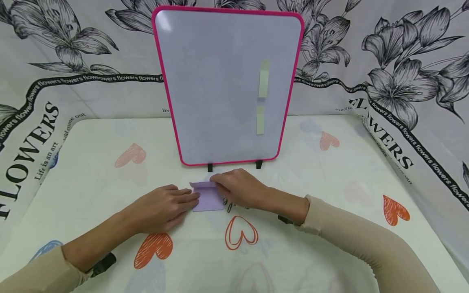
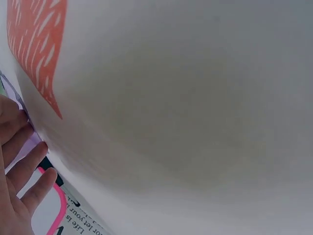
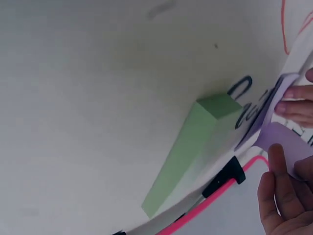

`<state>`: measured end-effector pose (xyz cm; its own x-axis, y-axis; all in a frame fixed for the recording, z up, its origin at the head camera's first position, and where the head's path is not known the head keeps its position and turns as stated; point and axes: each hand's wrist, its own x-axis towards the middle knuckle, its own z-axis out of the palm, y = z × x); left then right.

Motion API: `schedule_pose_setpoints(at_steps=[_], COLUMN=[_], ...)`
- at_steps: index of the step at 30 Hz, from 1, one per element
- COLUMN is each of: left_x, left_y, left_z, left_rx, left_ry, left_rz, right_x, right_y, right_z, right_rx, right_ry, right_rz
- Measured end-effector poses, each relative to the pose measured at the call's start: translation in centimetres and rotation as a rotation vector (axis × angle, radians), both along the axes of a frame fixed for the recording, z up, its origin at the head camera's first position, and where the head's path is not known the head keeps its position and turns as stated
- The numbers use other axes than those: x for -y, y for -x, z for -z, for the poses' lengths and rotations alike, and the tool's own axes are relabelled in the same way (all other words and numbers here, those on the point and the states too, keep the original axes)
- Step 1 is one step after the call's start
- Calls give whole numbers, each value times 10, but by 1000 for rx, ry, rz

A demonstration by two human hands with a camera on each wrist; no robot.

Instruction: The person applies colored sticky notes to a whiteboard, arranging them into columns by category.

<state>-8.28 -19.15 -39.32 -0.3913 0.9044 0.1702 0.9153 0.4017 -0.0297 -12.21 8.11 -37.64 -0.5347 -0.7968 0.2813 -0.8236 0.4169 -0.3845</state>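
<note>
A pad of purple sticky notes (image 1: 208, 200) lies on the table in front of the whiteboard (image 1: 227, 89). At its left edge, the fingertips of my left hand (image 1: 166, 207) rest on the pad with the fingers stretched out. My right hand (image 1: 239, 188) pinches the upper right of the top sheet, whose far strip is lifted and folded toward me. In the right wrist view the raised purple sheet (image 3: 283, 139) curves away from the pad between thumb and fingers. Beside it lies a green block-like pad (image 3: 188, 147), hidden behind my right hand in the head view.
The pink-framed whiteboard stands on small black feet (image 1: 210, 167) just beyond the hands. Two pale green strips (image 1: 264, 79) are on its right side. A cloth printed with hearts and flowers covers the table (image 1: 311, 252) and wall.
</note>
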Motion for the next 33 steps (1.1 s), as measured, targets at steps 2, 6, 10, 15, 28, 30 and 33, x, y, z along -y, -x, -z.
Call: schedule_pose_setpoints(at_steps=[2,6,10,15,28,30,33], left_x=[0,0,-2,-3,-2,-3,-3], left_y=[0,1,3,3,2,2,2], left_z=[0,-1,-3,-4,-3,-3,-3], left_rx=[3,7,3,9,20,24,30], left_ry=[10,24,34,37,14,11,7], left_rz=[-7,-16,-6,2,-2,-5,-8], right_x=[0,0,0,-2,-11,-12,-12], right_y=[2,5,9,16,36,39,43], right_z=[-2,-7,-12,-17,-36,-40,-47], right_rx=[-6,-22,-26,-33,-176,-202,-224], right_ry=[0,8,12,28,147,168,181], right_rz=[7,22,54,77,130,131,129])
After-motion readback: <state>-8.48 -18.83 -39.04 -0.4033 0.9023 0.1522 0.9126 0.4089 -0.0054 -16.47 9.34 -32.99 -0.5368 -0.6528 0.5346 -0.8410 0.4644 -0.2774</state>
